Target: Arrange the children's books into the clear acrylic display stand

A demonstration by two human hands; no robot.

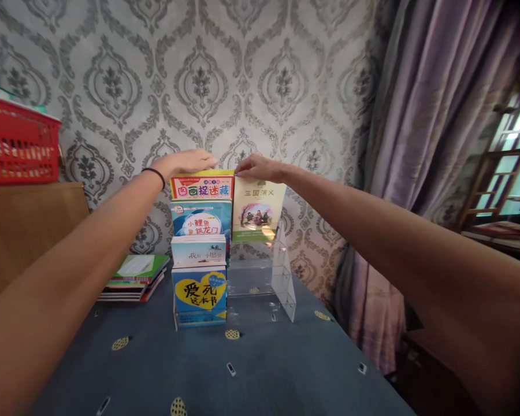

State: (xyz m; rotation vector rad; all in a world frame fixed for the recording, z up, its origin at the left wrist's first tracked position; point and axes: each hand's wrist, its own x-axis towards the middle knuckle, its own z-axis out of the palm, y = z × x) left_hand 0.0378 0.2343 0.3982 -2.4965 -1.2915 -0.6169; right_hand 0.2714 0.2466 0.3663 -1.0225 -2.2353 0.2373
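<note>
A clear tiered book rack [286, 277] stands on the table. Books fill its left column, from a blue book with a yellow heart [200, 294] at the bottom to a red-bordered picture book [203, 188] at the top. Between these are a pale book [199, 251] and a blue carp-story book [201, 218]. My left hand [195, 160] lies along the top edge of the upper books, fingers stretched out, tips partly hidden. My right hand [257, 166] pinches at the upper left corner of a cream book [260, 211] in the top right slot.
A stack of books [134, 277] lies on the dark patterned tablecloth [260, 381] left of the rack. Farther left, a red basket [19, 138] sits on a wooden cabinet [34, 237]. Purple curtains [433, 115] hang at the right; patterned wallpaper [242, 75] is behind.
</note>
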